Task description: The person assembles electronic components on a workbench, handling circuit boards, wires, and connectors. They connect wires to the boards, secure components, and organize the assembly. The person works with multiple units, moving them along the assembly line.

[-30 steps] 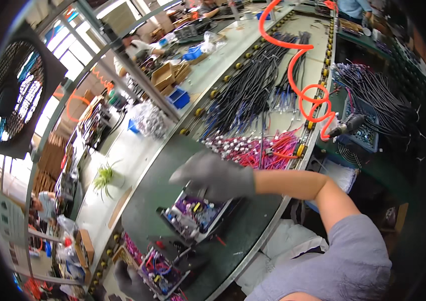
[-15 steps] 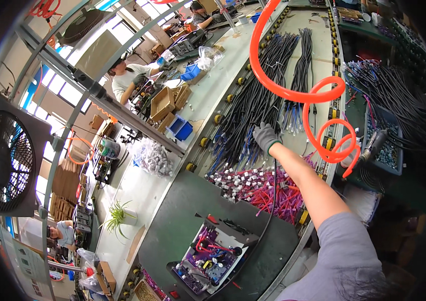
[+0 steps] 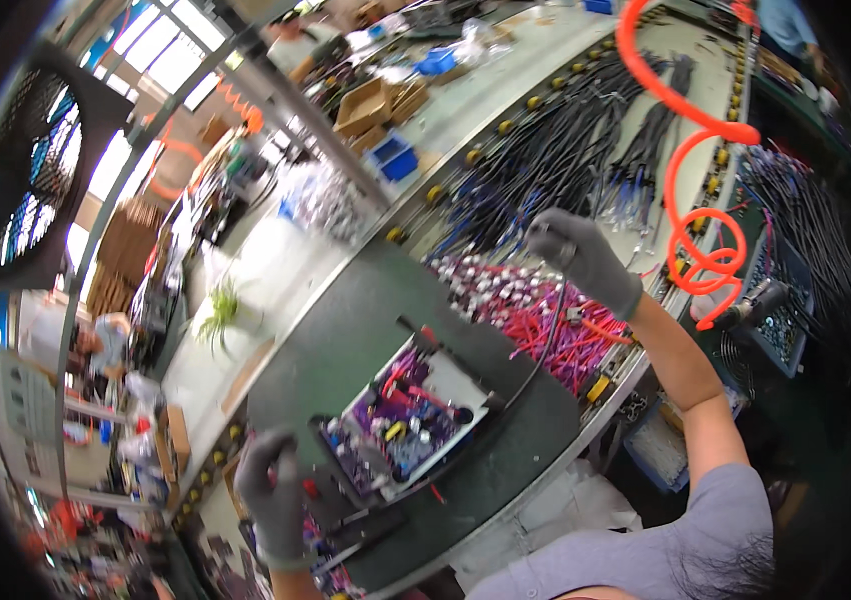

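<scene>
The gloved right hand (image 3: 580, 258) was closed on a black cable (image 3: 545, 350) raised above the pink-red wire pile (image 3: 535, 315). The gloved left hand (image 3: 273, 495) gripped the open circuit-board tray (image 3: 407, 418); its fingertips were partly hidden.

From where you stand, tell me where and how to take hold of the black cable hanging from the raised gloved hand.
Grip the black cable on its free middle run, below the right hand and above the open electronics tray. Come from the person's right, the table-edge side: there the strand probably hangs clear, while its lower end curves toward the tray and red and pink wires crowd behind it.
</scene>
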A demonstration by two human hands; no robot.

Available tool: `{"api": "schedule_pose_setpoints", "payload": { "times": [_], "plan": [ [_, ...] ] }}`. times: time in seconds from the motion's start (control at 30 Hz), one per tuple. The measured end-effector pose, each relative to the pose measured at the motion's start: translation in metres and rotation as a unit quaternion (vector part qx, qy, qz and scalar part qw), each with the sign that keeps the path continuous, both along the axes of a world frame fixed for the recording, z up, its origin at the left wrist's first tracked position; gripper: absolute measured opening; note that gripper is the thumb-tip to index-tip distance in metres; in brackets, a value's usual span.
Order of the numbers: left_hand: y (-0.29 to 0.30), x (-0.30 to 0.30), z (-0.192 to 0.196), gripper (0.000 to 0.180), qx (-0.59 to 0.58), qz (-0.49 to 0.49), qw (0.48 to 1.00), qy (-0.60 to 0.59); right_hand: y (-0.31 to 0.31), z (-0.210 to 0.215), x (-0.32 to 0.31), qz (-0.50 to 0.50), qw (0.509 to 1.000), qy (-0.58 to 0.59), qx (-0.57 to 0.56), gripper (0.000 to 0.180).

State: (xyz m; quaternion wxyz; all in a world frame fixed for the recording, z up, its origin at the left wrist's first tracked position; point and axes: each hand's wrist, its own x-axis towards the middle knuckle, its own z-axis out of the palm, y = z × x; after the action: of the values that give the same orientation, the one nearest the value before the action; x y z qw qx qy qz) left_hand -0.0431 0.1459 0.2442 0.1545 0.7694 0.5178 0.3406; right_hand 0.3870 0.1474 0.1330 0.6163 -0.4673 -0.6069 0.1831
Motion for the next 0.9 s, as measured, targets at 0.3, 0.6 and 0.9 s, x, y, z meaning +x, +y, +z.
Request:
{"api": "schedule_pose_setpoints", "payload": {
  "times": [0.3,0.6,0.9],
  "plan": [
    [0.022,0.078,0.020,0.024,0.177,-0.086,0.974,-0.109,-0.023,0.032,-0.078,0.096,0.874,-0.473,0.051,0.025],
    [0.002,0.127,-0.069,0.015,0.156,-0.204,0.945,0.200,-0.012,0.015,-0.087,-0.002,0.826,-0.520,0.217,0.015],
    [0.001,0.135,-0.084,0.013,0.057,-0.219,0.932,0.283,-0.007,0.036,-0.087,0.138,0.765,-0.626,-0.063,0.010]
  ]
}}
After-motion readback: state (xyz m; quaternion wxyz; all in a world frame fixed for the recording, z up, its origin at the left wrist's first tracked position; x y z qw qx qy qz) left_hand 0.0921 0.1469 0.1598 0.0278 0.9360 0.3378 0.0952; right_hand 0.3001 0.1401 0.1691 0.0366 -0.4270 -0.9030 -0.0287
